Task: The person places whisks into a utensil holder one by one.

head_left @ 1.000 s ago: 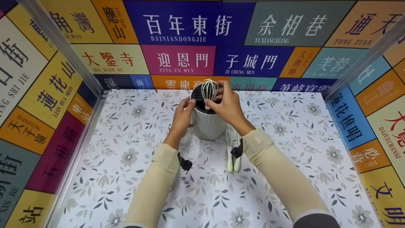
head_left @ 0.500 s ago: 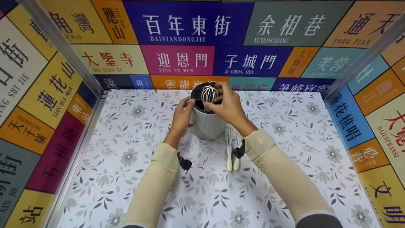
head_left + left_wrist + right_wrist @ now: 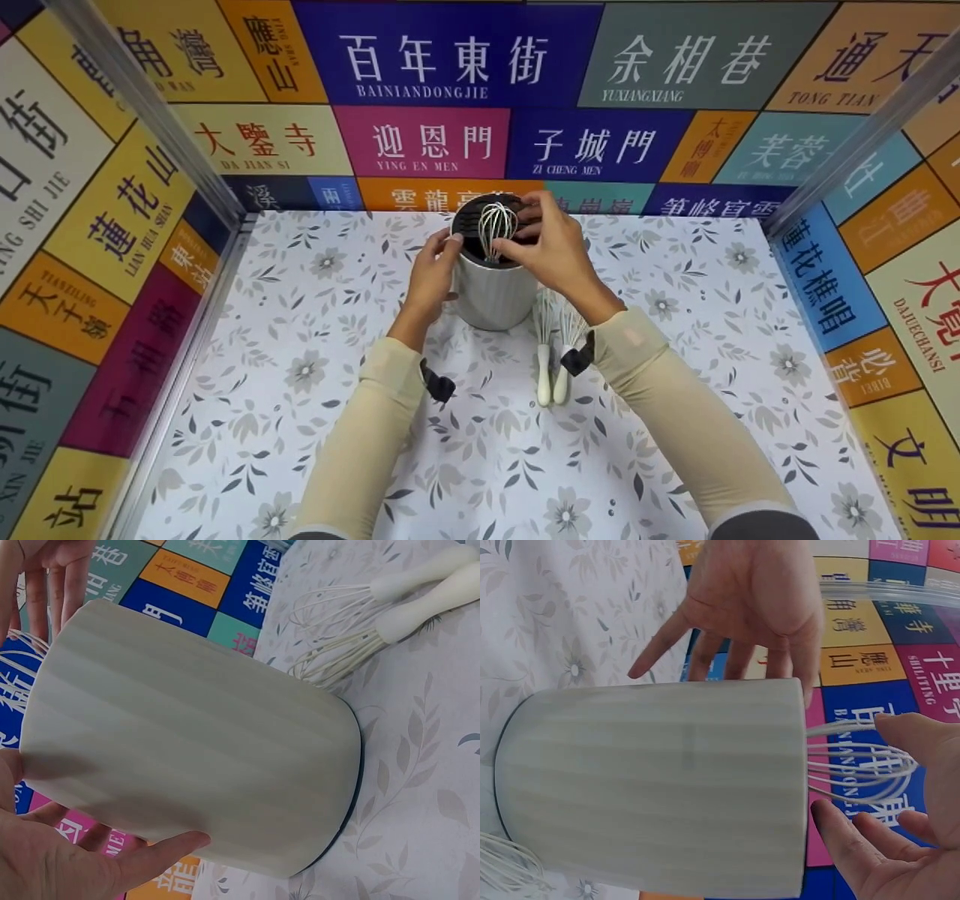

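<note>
A light grey ribbed utensil holder [image 3: 495,300] with a black slotted insert [image 3: 470,219] stands upright on the table. One whisk [image 3: 497,219] is down in it, handle hidden, wire loops above the rim. My left hand [image 3: 431,276] rests against the holder's left side, thumb at the rim, fingers mostly straight in the left wrist view. My right hand [image 3: 555,244] is around the wire loops with fingers spread. In the right wrist view its thumb [image 3: 907,736] is right by the wires, its other fingers [image 3: 847,836] apart from them.
Two more whisks with cream handles, a left one [image 3: 544,379] and a right one [image 3: 561,382], lie near the holder under my right wrist. A floral cloth [image 3: 315,442] covers the table. Panels with printed characters [image 3: 420,142] wall the back and both sides.
The whisk has sunk lower into the holder, so the bit of handle seen earlier is hidden. My right hand has shifted slightly right and its fingers have loosened. The left hand stays put.
</note>
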Demonstrator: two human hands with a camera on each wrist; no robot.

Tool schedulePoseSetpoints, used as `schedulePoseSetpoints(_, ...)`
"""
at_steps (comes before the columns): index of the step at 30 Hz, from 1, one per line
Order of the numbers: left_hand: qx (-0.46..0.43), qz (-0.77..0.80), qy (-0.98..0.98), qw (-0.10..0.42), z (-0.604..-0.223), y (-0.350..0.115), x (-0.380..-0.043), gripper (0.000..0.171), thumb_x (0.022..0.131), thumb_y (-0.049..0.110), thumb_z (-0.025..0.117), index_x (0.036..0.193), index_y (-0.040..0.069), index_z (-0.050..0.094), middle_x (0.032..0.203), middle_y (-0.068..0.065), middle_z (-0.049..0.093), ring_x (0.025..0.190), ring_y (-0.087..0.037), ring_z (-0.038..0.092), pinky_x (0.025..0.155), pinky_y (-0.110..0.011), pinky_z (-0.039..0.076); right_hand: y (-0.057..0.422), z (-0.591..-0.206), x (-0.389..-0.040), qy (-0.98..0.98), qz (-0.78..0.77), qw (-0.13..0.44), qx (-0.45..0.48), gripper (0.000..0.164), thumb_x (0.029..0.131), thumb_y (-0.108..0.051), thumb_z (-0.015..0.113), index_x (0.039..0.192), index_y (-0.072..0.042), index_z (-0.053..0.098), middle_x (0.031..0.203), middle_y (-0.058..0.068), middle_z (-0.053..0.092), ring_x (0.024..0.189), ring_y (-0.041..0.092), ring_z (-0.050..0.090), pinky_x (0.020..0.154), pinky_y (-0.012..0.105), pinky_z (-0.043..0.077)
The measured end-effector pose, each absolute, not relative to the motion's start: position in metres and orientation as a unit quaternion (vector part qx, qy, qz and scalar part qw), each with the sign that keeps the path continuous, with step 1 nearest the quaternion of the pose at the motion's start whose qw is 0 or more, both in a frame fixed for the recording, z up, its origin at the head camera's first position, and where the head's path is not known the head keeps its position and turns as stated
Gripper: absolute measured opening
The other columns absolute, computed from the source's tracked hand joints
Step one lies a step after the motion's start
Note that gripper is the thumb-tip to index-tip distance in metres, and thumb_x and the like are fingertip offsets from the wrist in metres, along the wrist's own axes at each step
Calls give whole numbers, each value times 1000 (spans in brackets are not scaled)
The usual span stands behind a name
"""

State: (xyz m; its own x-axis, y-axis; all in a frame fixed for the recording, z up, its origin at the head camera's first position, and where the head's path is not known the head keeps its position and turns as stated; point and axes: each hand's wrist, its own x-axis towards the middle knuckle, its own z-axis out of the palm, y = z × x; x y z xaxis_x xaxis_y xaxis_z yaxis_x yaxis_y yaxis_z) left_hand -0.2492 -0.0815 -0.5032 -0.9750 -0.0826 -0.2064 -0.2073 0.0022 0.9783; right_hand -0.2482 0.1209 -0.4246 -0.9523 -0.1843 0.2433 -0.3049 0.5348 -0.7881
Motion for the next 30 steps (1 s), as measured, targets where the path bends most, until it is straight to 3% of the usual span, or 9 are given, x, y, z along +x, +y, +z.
schedulePoseSetpoints(14, -103, 700, 705, 49, -502, -81, -250, 56, 103, 50, 54, 152, 24, 47, 152, -6, 51, 140, -30, 46, 86, -66, 56, 176, -414, -236, -857, 495, 114, 89, 64, 87, -45, 79, 137, -16, 51, 123, 5, 69, 102, 20, 72, 77, 35, 59)
schedulePoseSetpoints(24, -108, 702, 703, 46, -502, -80, -250, 55, 102, 50, 54, 150, 24, 49, 151, -6, 52, 139, -29, 47, 86, -66, 56, 218, -451, -224, -880, 461, 113, 40, 67, 89, -53, 75, 138, -15, 49, 119, 8, 70, 103, 29, 71, 84, 48, 59)
schedulePoseSetpoints(30, -108, 702, 702, 45, -502, -80, -249, 55, 103, 51, 54, 150, 24, 49, 151, -6, 51, 139, -29, 47, 86, -66, 56, 233, -486, -218, -896, 434, 91, 15, 64, 90, -51, 75, 136, -15, 50, 111, 8, 73, 90, 25, 74, 70, 35, 60)
